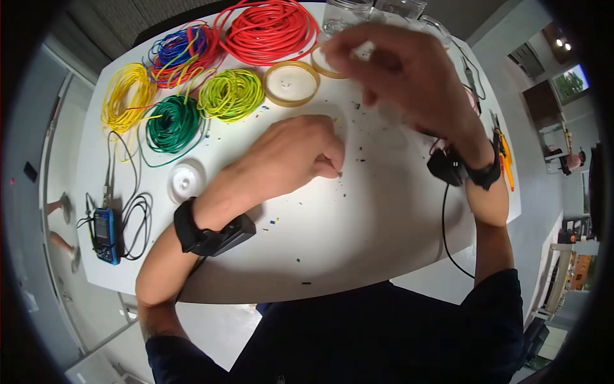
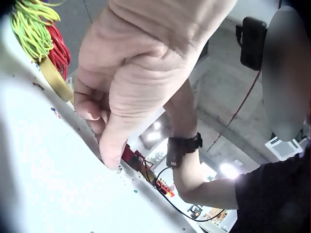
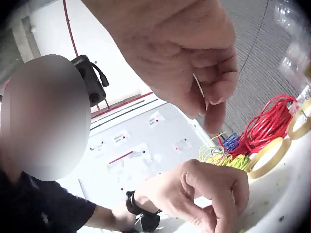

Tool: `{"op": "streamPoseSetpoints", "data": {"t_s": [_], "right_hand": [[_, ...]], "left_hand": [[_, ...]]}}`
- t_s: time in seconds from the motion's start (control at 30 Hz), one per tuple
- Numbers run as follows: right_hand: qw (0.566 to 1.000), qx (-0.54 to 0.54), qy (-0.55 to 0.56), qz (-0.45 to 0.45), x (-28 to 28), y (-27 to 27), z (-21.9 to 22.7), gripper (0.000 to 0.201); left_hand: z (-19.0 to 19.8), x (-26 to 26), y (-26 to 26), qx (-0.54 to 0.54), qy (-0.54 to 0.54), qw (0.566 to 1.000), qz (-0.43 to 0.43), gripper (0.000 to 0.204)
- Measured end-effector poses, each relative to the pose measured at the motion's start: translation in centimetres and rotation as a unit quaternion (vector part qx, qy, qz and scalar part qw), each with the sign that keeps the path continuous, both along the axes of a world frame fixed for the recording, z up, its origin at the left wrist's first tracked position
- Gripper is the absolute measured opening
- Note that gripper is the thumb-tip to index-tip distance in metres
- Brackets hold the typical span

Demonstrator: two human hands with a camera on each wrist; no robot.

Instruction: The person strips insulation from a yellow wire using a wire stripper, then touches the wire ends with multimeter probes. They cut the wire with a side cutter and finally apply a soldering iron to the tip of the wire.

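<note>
Low over the table in the head view, my left hand (image 1: 281, 153) has bent fingers, thumb and index tips together at the surface. A tiny dark fragment (image 1: 341, 174) shows at those tips and a speck (image 2: 119, 170) beside the thumb in the left wrist view; it looks pinched. My right hand (image 1: 409, 77) is raised in front of the gold-rimmed lids, fingers loosely bent, thumb apart from the index; I see no object in it. Gold-rimmed lid (image 1: 291, 102) holds a few small bits. Coloured scraps (image 1: 273, 222) lie scattered around.
Coils of red (image 1: 268, 32), yellow (image 1: 118, 96), green (image 1: 173, 125) and yellow-green wire (image 1: 230, 96) lie at the back left. Clear jars (image 1: 345, 16) stand behind the right hand. A white round dish (image 1: 185, 182), blue device (image 1: 105, 235) and orange-handled tool (image 1: 507, 160) are at the sides.
</note>
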State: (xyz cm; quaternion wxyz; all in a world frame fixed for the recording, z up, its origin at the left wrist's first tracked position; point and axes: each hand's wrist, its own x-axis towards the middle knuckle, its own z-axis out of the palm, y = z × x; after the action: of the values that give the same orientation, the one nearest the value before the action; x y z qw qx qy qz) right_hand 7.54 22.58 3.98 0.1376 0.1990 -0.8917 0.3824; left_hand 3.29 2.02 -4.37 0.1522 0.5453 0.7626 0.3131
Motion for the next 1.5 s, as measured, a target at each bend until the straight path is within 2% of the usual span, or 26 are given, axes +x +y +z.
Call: {"op": "streamPoseSetpoints", "data": {"t_s": [0.03,0.13,0.2,0.3,0.33,0.4,0.43,0.47,0.5,0.53,0.6,0.67,0.77,0.9,1.07,1.13,1.2,1.27,1.33,1.4,1.43,1.5], "right_hand": [[0.998,0.018,-0.058,-0.025,0.9,-0.1,-0.2,0.02],[0.994,0.028,-0.099,-0.03,1.2,1.1,-2.7,0.019],[0.994,0.041,-0.095,-0.025,1.0,2.0,-4.1,0.017],[0.992,0.121,-0.011,0.037,0.8,3.1,-5.8,0.019],[0.993,0.114,-0.007,0.038,1.0,3.2,-5.9,0.019],[0.969,0.219,-0.055,0.103,1.8,3.2,-5.7,0.021],[0.976,0.172,-0.102,0.086,2.0,3.1,-6.8,0.023],[0.977,0.167,-0.097,0.085,2.1,2.9,-6.7,0.023],[0.974,0.196,-0.068,0.086,2.2,2.7,-6.6,0.025],[0.97,0.223,-0.04,0.085,2.3,2.5,-6.6,0.028],[0.974,0.203,-0.044,0.095,1.7,2.7,-7.2,0.029],[0.976,0.185,-0.049,0.103,1.5,2.8,-8.0,0.031],[0.978,0.181,-0.056,0.092,1.4,3.0,-9.0,0.031],[0.978,0.167,0.003,0.124,1.2,3.2,-9.8,0.03],[0.974,0.183,-0.001,0.132,1.3,3.0,-9.3,0.027],[0.976,0.17,0.023,0.132,1.3,3.2,-9.7,0.027],[0.978,0.159,0.0,0.133,1.4,3.3,-9.6,0.028],[0.978,0.165,-0.013,0.13,1.3,3.2,-9.1,0.031],[0.969,0.191,-0.077,0.134,1.5,3.2,-8.5,0.034],[0.972,0.18,-0.06,0.136,1.7,3.3,-8.7,0.03],[0.975,0.17,-0.042,0.139,1.7,3.4,-8.9,0.026],[0.975,0.166,-0.044,0.141,1.7,3.3,-9.1,0.026]], "left_hand": [[-0.3,0.1,0.0,0.004,-0.01,1.0,-0.009,0.013],[-1.2,0.3,0.0,0.04,0.038,0.998,-0.022,0.013],[-0.7,0.3,-0.3,0.011,0.048,0.998,-0.026,0.012],[0.4,-0.3,-0.5,0.039,0.002,0.999,-0.017,0.011],[1.4,-0.5,-0.4,0.061,-0.021,0.998,-0.01,0.008],[2.9,-0.4,-0.5,0.076,-0.041,0.996,-0.004,0.008],[3.5,-0.3,-0.5,0.109,-0.052,0.992,0.023,0.014],[3.9,-0.3,-0.4,0.142,-0.062,0.987,0.049,0.02],[4.1,-0.7,-0.6,0.149,-0.061,0.986,0.038,0.028],[4.2,-0.8,-0.6,0.143,-0.058,0.987,0.036,0.028],[4.2,-0.8,-0.6,0.148,-0.164,0.97,0.098,0.023],[4.2,-1.1,-0.4,0.168,-0.162,0.968,0.095,0.021],[5.1,-1.5,0.0,0.24,-0.22,0.932,0.159,0.02],[7.9,-3.8,1.6,0.276,-0.123,0.934,0.188,0.021],[9.2,-8.2,4.7,0.274,-0.031,0.946,0.17,0.02],[9.5,-9.3,5.8,0.302,0.015,0.937,0.177,0.022],[9.8,-9.3,6.7,0.321,0.05,0.932,0.16,0.028],[9.8,-9.1,6.9,0.301,0.181,0.922,0.164,0.032],[9.8,-9.0,7.1,0.304,0.198,0.918,0.158,0.031],[9.3,-9.2,7.0,0.307,0.264,0.908,0.109,0.032],[9.4,-9.0,7.0,0.304,0.291,0.9,0.111,0.025],[9.3,-9.0,7.0,0.301,0.308,0.897,0.099,0.023]]}}
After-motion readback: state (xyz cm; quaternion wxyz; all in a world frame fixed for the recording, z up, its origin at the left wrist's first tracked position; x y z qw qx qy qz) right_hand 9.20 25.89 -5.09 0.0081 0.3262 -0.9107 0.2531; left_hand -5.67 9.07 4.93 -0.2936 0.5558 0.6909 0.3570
